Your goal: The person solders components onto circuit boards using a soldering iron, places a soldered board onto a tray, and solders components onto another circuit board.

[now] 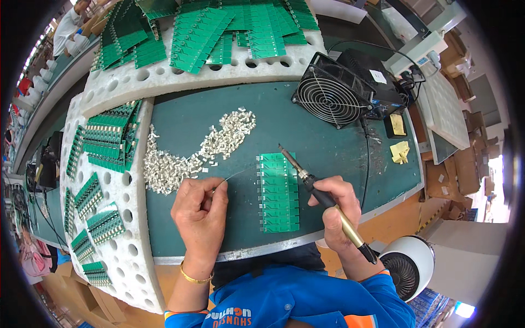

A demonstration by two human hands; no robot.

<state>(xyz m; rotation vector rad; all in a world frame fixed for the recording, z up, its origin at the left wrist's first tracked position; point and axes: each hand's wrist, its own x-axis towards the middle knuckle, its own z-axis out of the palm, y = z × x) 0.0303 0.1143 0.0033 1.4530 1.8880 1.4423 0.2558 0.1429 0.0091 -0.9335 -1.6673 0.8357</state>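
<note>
The green worktop spreads beneath everything, with one white foam board along its far side, bearing overlapping green circuit panels, and another foam board down the left, pierced with round holes and carrying smaller groups of green boards. At the far right of the worktop stand a black box and, just beside it, a black fan with a round wire guard. Nearer the person, a single green panel lies flat between the two hands, a row of pale pins along its left edge. The right hand has its grip closed round a soldering iron, slanted so that its tip shows just past the panel's far edge; whether it touches anything cannot be told. Left of the panel, the left hand pinches a thin wire between thumb and forefinger, its free end pointing toward the panel. Beyond that hand sprawls a curved heap of tiny white connectors.
</note>
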